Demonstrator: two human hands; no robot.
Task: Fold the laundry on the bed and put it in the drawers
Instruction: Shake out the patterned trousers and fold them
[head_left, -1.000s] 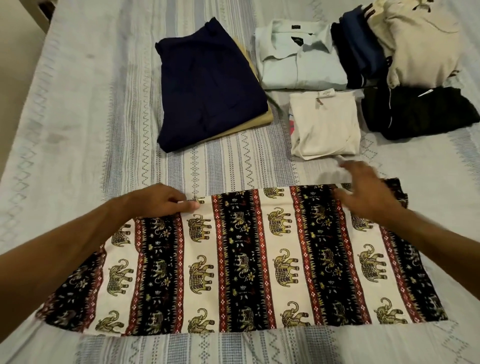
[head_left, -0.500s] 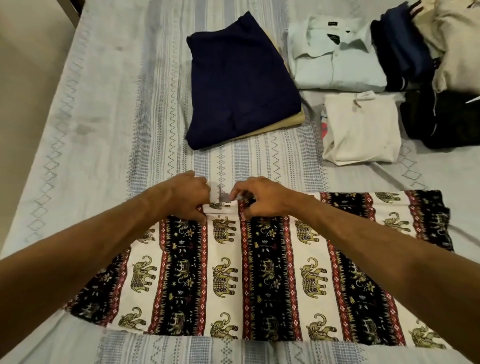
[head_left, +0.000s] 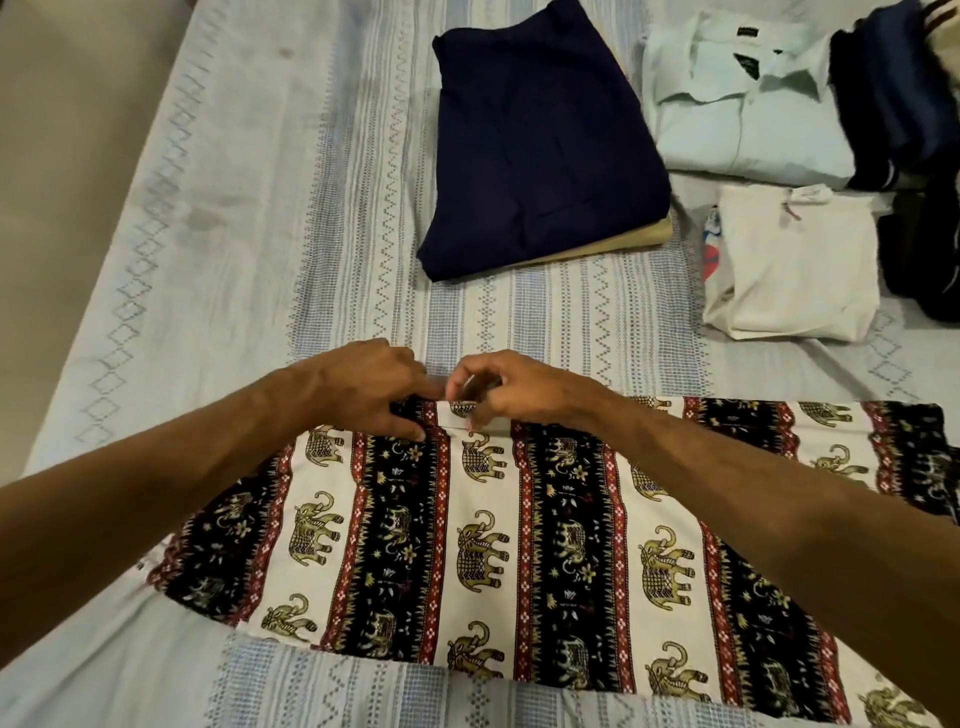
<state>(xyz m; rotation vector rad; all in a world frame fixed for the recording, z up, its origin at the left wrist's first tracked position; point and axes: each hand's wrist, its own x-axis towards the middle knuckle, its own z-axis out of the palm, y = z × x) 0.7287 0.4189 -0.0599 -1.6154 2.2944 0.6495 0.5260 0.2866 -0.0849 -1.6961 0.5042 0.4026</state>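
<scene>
left hand and right hand both pinch far edge of elephant-print cloth, spread flat on bed. folding of it barely begun. behind: navy trousers, pale shirt, cream top already folded. drawers not in view; stowing all left.

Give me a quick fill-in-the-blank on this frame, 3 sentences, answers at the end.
1. Both the left hand and right hand pinch the far edge of the ____-print cloth.
2. The folded navy garment lies on top of a ____ one.
3. The folded light shirt with a collar lies to the ____ of the navy garment.

Answers: elephant; beige; right
</scene>
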